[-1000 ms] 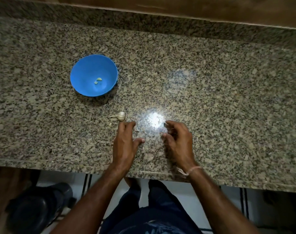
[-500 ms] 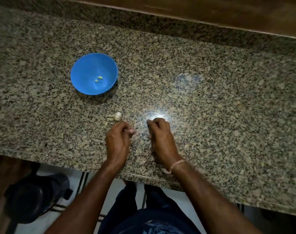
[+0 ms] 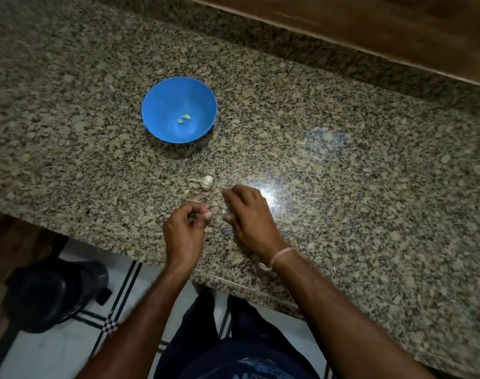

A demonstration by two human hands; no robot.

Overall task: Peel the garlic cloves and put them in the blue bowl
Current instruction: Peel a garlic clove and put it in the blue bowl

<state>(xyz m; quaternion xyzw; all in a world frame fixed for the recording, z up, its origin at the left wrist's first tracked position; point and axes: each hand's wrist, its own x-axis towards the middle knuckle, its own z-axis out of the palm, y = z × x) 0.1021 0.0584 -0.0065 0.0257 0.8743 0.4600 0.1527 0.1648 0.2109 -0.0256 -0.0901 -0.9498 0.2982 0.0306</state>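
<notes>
Blue plastic makes the one bowl (image 3: 162, 105), which stands on the speckled granite counter (image 3: 343, 173), toward the left and well behind the hands. Inside it I count two peeled garlic pieces (image 3: 184, 119), pale yellow-green, lying close together near the middle of the bottom; one is a little bigger and curved, the other is small.

One garlic bulb (image 3: 207, 182) lies on the counter between the bowl and the hands. It is white and round, with a thin dry stem that points to the left. Just beside it, on the side nearer the person, there is one small pale fragment (image 3: 187, 191); I cannot tell if it is skin or clove.

Two hands are over the counter near its front edge, close to each other but apart. The left hand (image 3: 185, 231) has its fingers curled inward with the thumb against them; what it holds, if anything, is hidden. The right hand (image 3: 249, 214) is blurred, fingers bent down toward the counter, and something pale shows at its fingertips, but whether it grips this I cannot tell. One thin pink band (image 3: 281, 255) is on the right wrist.
</notes>
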